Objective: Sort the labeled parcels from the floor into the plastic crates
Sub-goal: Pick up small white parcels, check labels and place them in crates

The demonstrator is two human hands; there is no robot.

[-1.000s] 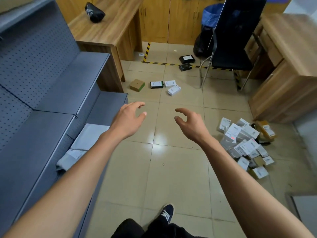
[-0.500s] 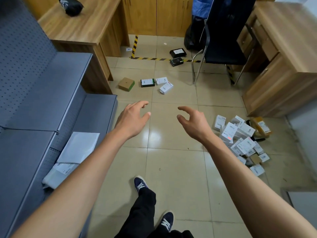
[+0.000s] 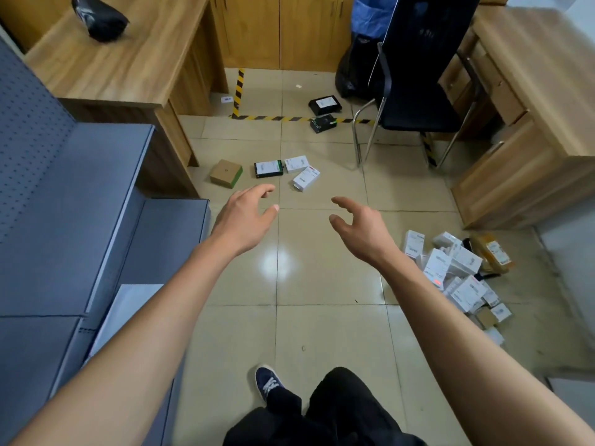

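Nearest, a shoe and dark trousers sit at the bottom edge, on bare floor tiles. Both forearms reach forward over those tiles. The left hand and right hand are empty, fingers spread and loosely bent, palms facing each other; neither touches anything. This posture reads as readiness for a pick-up, not a grip.

To the left stands grey shelving, with a flat white packet lying on its lower tier. To the right, near the right forearm, lies the pile of labeled white boxes (the bulk of the parcels), heaped against one another on the floor with a brown parcel at its far edge.

Just beyond the fingertips lies a smaller group: a brown box, a black box and two white boxes, close together, the white pair touching. This group is probably the next target, since the hands point toward it and nothing stands between.

Further off, two black parcels lie at the striped floor tape, beside the chair, whose legs could hinder a reach there. Desks flank the room; a dark bag rests on the left one.

No plastic crate is visible, so the drop-off point cannot be stated.
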